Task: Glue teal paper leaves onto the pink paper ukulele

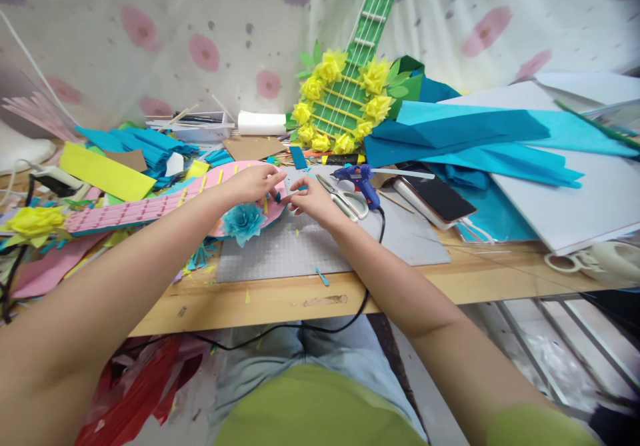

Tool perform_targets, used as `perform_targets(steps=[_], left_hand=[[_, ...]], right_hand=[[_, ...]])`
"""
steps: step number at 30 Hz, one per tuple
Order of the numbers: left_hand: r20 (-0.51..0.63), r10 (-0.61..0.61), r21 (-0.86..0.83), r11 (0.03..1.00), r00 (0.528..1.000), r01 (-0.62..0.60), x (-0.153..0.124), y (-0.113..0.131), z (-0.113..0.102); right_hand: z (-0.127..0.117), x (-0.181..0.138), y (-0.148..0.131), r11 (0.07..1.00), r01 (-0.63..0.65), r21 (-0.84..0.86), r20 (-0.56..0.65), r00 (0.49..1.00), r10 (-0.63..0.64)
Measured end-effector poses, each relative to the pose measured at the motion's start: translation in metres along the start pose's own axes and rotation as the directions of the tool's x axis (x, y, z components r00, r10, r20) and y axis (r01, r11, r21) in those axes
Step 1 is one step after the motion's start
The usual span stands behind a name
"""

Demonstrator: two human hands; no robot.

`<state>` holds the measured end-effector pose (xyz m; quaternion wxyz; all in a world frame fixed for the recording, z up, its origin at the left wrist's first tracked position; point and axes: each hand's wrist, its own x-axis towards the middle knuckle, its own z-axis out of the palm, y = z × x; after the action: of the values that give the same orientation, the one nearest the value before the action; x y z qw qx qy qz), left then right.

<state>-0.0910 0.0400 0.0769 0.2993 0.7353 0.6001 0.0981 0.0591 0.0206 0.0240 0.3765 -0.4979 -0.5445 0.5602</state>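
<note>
Pink guitar [194, 190] under decoration; it lies face up on the left part of the table [295, 307], its body partly over the grey mat [400, 236]. Left hand [257, 183] reaches across the body, fingers extended and slightly parted, a dark blue bit at their tips; right hand [311, 199] meets it at the body's right edge, fingers bent, the thumb and forefinger drawn close; whether either hand pinches anything cannot be told.

Progress: neck, cross-lines and yellow bars [220, 177] are in place, and a blue flower [243, 223] sits at the body's near edge; a yellow flower [37, 223] lies at the neck's far left end, its attachment unclear; the work seems well advanced, though, judged against the green guitar [345, 103] with its ring of yellow flowers, more trimming of the body's rim may remain; the arm and hands hide part of that rim.

Orientation: the long axis runs roughly left to right, slightly aslant; the neck points left and a little toward the person, the body lies to the right; scissors [356, 206] and a glue gun [364, 183] rest just beyond the right hand.
</note>
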Motion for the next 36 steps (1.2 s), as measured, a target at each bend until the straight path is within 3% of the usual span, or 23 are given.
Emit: perform_targets(steps=[15,20,25,27,30,36], left_hand=[[-0.017,-0.021,0.016,1.0,1.0,0.021,0.0,0.003,-0.004],[-0.211,-0.029,0.012,0.999,0.977,0.033,-0.003,-0.002,-0.025],[-0.455,-0.103,0.161,0.968,0.885,0.195,-0.013,-0.037,-0.033],[-0.462,-0.151,0.176,0.95,0.874,0.258,-0.018,-0.053,-0.03],[-0.446,-0.13,0.214,0.945,0.885,0.247,-0.024,-0.065,-0.027],[-0.378,-0.137,0.21,0.95,0.916,0.229,-0.022,-0.053,-0.023]], right_hand=[[-0.001,0.003,0.002,1.0,0.003,0.003,-0.014,1.0,-0.003],[-0.006,0.005,-0.001,1.0,0.004,0.002,-0.06,0.998,-0.004],[-0.018,0.001,-0.011,0.999,0.048,-0.024,-0.077,0.996,-0.049],[-0.024,0.0,-0.012,0.997,0.063,-0.04,-0.077,0.995,-0.066],[-0.037,0.002,-0.007,0.996,0.072,-0.059,-0.069,0.995,-0.076],[-0.072,0.0,0.011,0.985,0.107,-0.132,0.038,0.994,-0.103]])
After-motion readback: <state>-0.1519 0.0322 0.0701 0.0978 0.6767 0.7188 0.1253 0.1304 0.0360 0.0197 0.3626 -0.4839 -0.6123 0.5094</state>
